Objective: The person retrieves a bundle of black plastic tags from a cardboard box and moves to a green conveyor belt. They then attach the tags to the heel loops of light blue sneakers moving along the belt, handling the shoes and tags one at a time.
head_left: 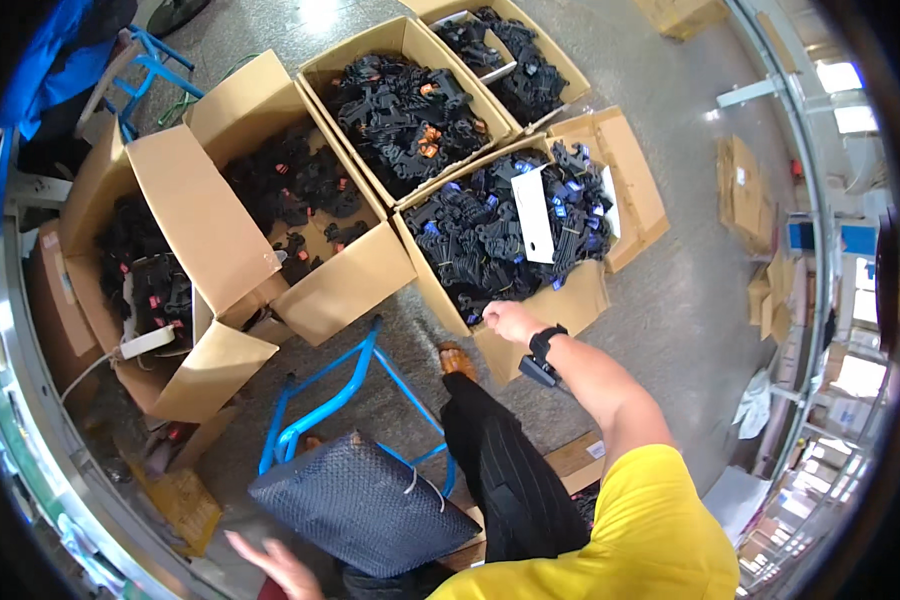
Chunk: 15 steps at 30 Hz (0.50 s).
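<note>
My right hand (511,322) reaches to the near edge of an open cardboard box (440,286). Its fingers are closed; what they hold, if anything, is hidden. Inside that box lie bundles of black plastic pieces (480,240) with blue tags, which look like small hangers. A white card strip (532,215) rests on top of them. Low at the left, my left hand (278,568) has its fingers apart and holds nothing. Nearest to it is a dark, woven-textured flat pad (365,505) over a blue metal frame (355,375).
Behind stands a box (305,85) of black pieces with orange tags, with another box (570,75) beyond it. Left, open-flapped boxes (200,220) hold red-tagged pieces. A blue stool (150,65) is at the far left. Flattened cardboard (745,195) leans at the right.
</note>
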### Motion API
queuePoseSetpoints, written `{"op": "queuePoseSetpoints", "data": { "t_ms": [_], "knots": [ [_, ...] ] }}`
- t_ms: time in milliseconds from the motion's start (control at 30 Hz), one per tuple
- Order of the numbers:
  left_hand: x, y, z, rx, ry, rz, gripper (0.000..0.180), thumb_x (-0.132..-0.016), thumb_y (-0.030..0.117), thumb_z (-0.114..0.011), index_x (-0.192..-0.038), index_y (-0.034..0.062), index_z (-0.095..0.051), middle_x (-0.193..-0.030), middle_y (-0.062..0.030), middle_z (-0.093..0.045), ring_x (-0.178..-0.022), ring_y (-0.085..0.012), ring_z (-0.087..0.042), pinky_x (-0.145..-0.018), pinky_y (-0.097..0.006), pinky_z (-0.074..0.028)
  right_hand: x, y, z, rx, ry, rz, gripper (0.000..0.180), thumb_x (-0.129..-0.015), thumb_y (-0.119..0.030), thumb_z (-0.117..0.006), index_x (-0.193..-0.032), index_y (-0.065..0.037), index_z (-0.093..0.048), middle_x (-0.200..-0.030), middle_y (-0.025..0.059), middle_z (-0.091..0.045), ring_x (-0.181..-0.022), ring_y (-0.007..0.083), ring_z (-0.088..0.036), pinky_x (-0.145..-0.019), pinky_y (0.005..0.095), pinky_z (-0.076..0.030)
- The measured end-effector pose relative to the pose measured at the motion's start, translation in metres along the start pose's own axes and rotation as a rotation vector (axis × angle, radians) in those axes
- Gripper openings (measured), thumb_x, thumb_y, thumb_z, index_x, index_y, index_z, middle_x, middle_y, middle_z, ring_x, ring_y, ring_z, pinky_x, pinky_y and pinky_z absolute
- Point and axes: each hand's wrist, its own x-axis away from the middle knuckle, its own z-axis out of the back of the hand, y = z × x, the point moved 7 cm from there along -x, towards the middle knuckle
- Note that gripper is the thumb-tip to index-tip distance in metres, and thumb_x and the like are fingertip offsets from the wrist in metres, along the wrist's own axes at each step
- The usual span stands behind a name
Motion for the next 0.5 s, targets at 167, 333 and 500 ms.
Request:
{"op": "queuePoseSetpoints", "data": {
  "t_ms": [167,333,500],
  "knots": [
    [0.085,0.042,-0.081,-0.144,-0.422,0.214,0.114,-0.067,0.037,-0.073,-0.144,-0.0005,0.001,-0.147,-0.0314,0.005,-0.136,-0.0468,-0.002,-0.110,-0.055,-0.009,0.051,0.104,-0.024,-0.762,-0.056,-0.265,0.017,-0.089,-0.017,-0.048,-0.088,-0.004,-0.058,-0.071,0.0089,-0.060,-0.066,0.0205,-0.059,-0.059,0.0334,-0.046],
    [0.090,0.027,-0.104,-0.115,-0.341,0.254,0.123,-0.065,0.043,-0.076,-0.143,0.0001,0.008,-0.145,-0.0344,0.008,-0.135,-0.0500,0.000,-0.110,-0.055,-0.009,0.237,0.216,0.019,0.045,-0.327,-0.264,0.016,-0.081,-0.013,-0.050,-0.074,-0.005,-0.063,-0.068,0.0092,-0.060,-0.063,0.0252,-0.059,-0.058,0.0366,-0.049],
    [0.092,0.038,-0.105,-0.107,-0.306,0.335,0.122,-0.066,0.050,-0.075,-0.146,0.0098,0.008,-0.149,-0.0243,0.010,-0.138,-0.0436,0.001,-0.106,-0.061,-0.016,0.398,0.304,0.003,0.623,-0.598,-0.384,0.016,-0.075,-0.022,-0.061,-0.074,-0.009,-0.072,-0.074,0.0121,-0.068,-0.071,0.0240,-0.067,-0.064,0.0362,-0.054]
  ]
}}
